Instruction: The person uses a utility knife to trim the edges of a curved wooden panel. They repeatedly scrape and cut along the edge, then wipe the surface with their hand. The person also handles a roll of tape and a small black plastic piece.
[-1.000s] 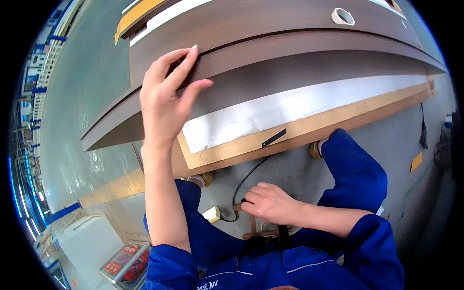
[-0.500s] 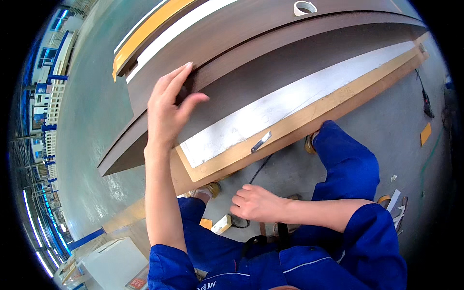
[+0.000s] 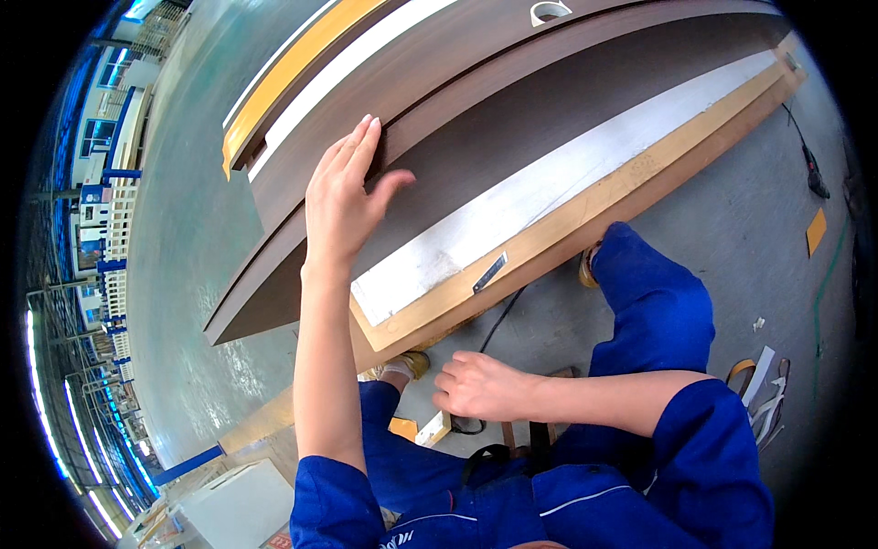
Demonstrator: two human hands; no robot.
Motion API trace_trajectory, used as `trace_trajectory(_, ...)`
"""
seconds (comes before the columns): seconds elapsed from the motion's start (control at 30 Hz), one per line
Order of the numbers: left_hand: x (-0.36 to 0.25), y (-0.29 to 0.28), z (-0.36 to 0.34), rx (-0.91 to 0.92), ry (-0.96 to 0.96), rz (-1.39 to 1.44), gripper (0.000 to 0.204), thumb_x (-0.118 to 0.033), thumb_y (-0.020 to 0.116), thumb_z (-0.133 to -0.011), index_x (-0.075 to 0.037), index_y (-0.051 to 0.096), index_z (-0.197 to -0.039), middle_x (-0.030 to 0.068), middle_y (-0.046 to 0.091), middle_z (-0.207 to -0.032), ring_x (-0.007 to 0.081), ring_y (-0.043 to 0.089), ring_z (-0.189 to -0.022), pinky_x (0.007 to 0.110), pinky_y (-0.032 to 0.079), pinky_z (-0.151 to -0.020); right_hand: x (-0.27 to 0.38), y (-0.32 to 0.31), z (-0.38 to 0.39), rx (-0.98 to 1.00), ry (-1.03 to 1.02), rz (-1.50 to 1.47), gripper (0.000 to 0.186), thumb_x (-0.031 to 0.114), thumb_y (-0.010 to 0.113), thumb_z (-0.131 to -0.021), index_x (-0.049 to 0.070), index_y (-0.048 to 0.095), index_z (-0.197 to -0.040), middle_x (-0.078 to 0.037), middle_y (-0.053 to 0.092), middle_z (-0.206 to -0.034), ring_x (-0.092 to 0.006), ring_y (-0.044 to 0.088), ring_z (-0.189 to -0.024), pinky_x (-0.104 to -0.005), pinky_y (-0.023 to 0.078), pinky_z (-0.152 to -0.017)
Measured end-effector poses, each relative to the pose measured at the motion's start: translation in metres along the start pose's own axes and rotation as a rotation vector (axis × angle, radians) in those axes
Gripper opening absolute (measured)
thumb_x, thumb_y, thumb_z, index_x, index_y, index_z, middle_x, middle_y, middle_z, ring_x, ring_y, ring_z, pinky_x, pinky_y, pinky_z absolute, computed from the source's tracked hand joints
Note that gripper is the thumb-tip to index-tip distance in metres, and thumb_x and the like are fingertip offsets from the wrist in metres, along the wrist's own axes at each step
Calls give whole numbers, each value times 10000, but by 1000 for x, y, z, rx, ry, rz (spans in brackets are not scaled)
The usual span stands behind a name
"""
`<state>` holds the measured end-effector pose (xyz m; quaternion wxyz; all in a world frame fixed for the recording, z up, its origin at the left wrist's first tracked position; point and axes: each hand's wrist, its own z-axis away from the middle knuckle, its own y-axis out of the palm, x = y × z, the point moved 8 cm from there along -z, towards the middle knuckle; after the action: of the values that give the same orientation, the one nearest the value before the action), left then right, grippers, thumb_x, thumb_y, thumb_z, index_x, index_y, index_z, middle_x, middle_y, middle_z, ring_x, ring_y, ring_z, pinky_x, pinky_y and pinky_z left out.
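Note:
My left hand [image 3: 346,197] rests against the dark brown panel [image 3: 302,194] near its left end, fingers stretched out and thumb held apart. The panel has a long lip and leans above a bench [image 3: 402,340] with a wooden edge and white top. My right hand [image 3: 483,388] hovers in front of my body, its fingers curled closed; whatever may be inside them is hidden. A small cutter or marked metal blade [image 3: 490,273] lies on the bench's wooden edge, between my two hands. Behind my right hand, a black cable [image 3: 502,317] hangs or runs downward.
A white tape roll [image 3: 551,13] sits on the panel at the far side. Yellow and white strips [image 3: 306,78] run along its far left edge. On the floor to the right lie a black tool [image 3: 813,174] with a cord, an orange card [image 3: 816,231] and white scraps [image 3: 766,393].
The whole view has turned slightly. My left hand stays on the panel in the same stretched pose, and my right hand keeps its curled shape in nearly the same place.

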<state>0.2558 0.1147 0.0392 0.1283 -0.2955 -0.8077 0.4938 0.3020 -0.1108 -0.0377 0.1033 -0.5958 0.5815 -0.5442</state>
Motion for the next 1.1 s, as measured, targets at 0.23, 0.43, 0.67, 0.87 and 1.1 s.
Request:
trace_trajectory(0.23, 17, -13, 7, -4, -33, -20, 510, -264, 793, -757, -66, 662, -1208, 100, 659, -1228, 288, 634, -1069, 373, 511, -929, -89, -45, -10, -39, 396, -141, 41, 100, 660, -799, 61, 649, -802, -98, 639, -792, -281, 645, -763, -396, 527, -717)
trace_trajectory(0.43, 35, -23, 33, -66, -108, 4, 553, -330, 801, -731, -81, 667, -1206, 64, 685, -1143, 250, 637, -974, 359, 499, -868, -167, -150, -39, -224, 504, -188, 83, 36, 719, -802, -6, 650, -823, -99, 639, -764, -193, 633, -724, -303, 482, -633)
trace_trajectory(0.67, 34, -18, 27, -172, -134, 36, 479, -334, 802, -749, -54, 676, -1117, 97, 700, -1039, 268, 672, -899, 342, 528, -790, -187, -195, -67, -207, 474, -15, 112, 65, 725, -806, 0, 665, -876, -94, 656, -746, -167, 607, -651, -281, 483, -616)
trace_trajectory(0.87, 6, 1, 1, -176, -81, 14, 544, -387, 828, -697, -41, 659, -1082, 86, 676, -1029, 264, 646, -930, 350, 520, -803, -192, -203, -70, -149, 442, 52, 117, 62, 720, -809, -1, 663, -889, -79, 663, -742, -155, 608, -647, -273, 486, -619)
trace_trajectory(1.1, 4, 3, 3, -216, -90, -21, 527, -388, 795, -749, -46, 685, -1134, 79, 674, -1014, 254, 651, -883, 345, 525, -765, -201, -215, -64, -150, 471, 48, 110, 84, 719, -814, 0, 676, -870, -76, 657, -734, -141, 600, -659, -268, 484, -638)
